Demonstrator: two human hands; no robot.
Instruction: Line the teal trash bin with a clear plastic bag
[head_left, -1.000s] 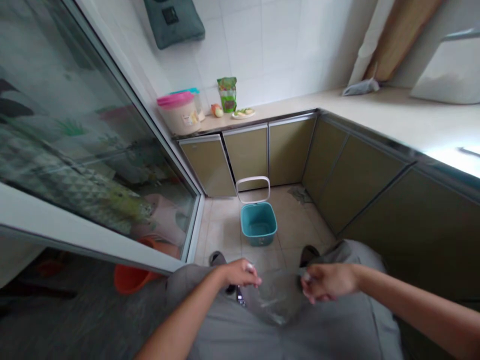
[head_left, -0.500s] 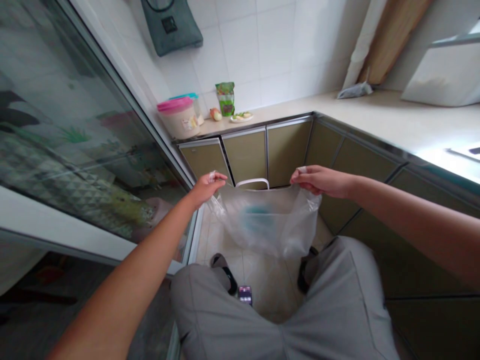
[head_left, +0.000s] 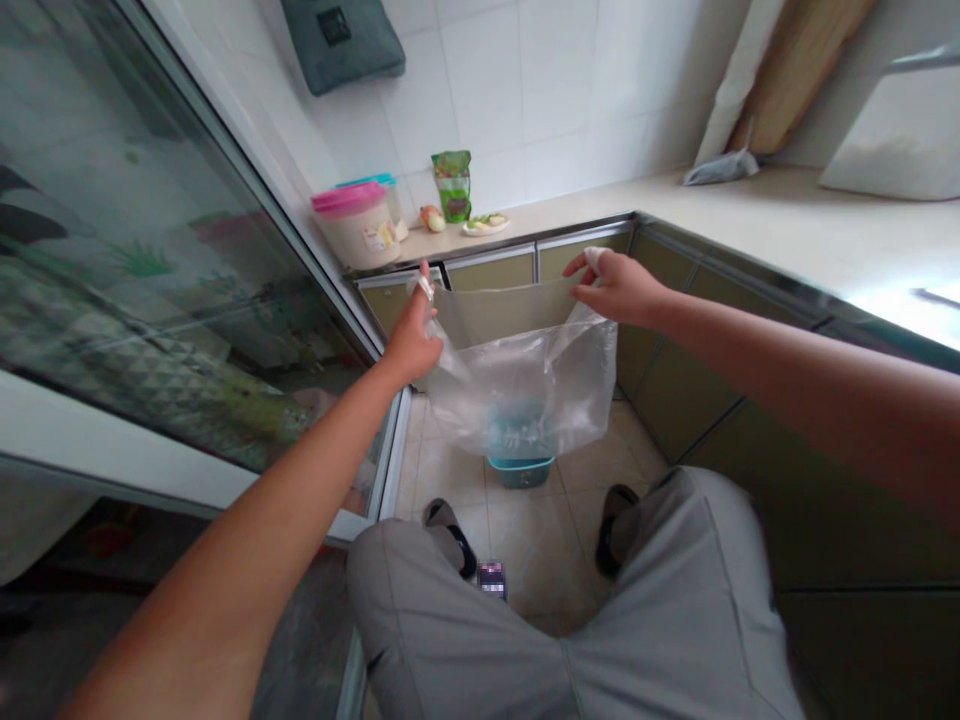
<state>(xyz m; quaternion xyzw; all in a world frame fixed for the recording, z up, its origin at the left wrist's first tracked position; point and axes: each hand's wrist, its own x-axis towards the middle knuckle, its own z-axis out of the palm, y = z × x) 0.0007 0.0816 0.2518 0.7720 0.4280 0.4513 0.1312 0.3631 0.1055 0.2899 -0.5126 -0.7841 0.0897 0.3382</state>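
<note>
Between my two hands hangs a clear plastic bag, its mouth spread wide. My left hand grips the bag's left upper edge, with something white around a finger. At the right upper edge, my right hand pinches the plastic between thumb and fingers; a finger there has a white wrap too. Below and behind the bag, a teal bin stands on the tiled floor. Its upper part shows only blurrily through the plastic.
Low cabinets line the right and back under a pale countertop. A pink-lidded tub, a green pouch and a plate stand on it. A glass sliding door borders the left. A phone-like object lies by my foot.
Both hands have risen with the plastic bag, which now hangs higher and more open. The lower part of the teal bin has come into view under it.
</note>
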